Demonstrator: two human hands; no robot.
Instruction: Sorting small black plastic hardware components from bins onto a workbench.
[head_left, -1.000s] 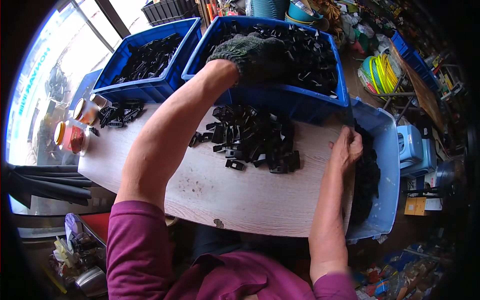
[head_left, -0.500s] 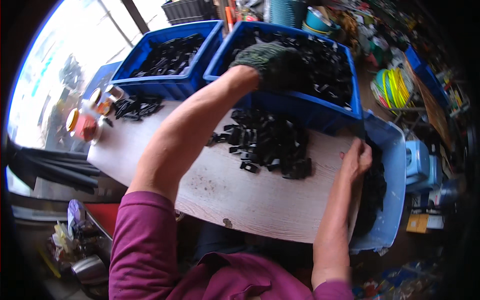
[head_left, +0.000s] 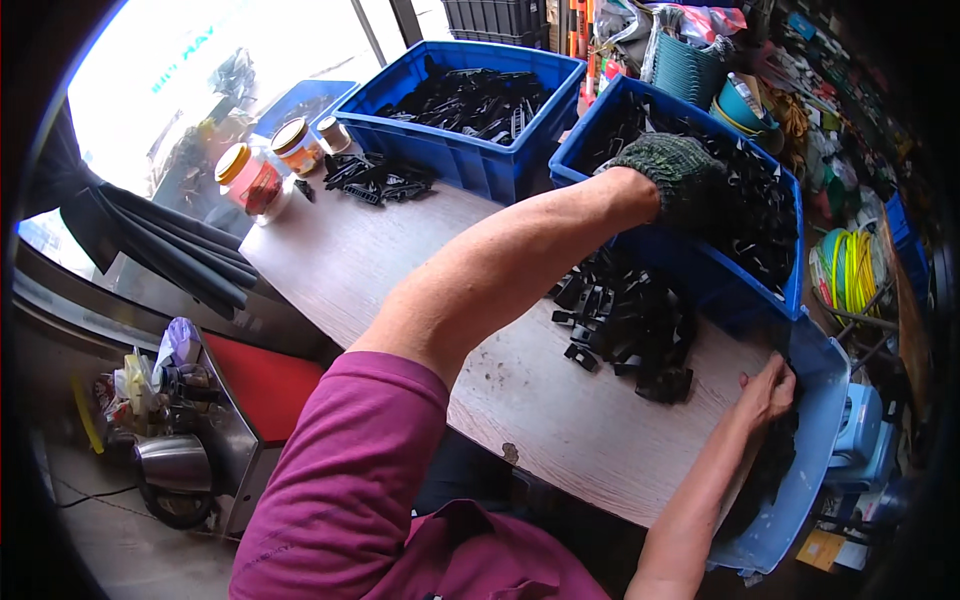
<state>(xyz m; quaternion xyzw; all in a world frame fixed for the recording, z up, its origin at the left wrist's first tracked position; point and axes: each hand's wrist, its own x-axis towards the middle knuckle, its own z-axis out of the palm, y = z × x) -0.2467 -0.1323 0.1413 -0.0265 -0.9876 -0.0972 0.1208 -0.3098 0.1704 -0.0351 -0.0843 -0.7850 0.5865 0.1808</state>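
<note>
The counter (head_left: 560, 425) is running along in front of the person, with a pale-blue tub (head_left: 832, 400) standing at its right end. The right bin (head_left: 722, 288) is sitting at the far edge, brimming with black parts (head_left: 768, 228). A pile (head_left: 640, 330) of similar pieces is lying on the counter between bin and person, jumbled, sharing no one long axis. The gloved left hand (head_left: 678, 175) is reaching over the bin, so its parts are lying right at those fingers; dark on dark, I cannot tell whether they are grasping. The bare right hand (head_left: 768, 392) is resting at the counter's right edge, nearer the pile, its fingers curling, any grasp unclear.
</note>
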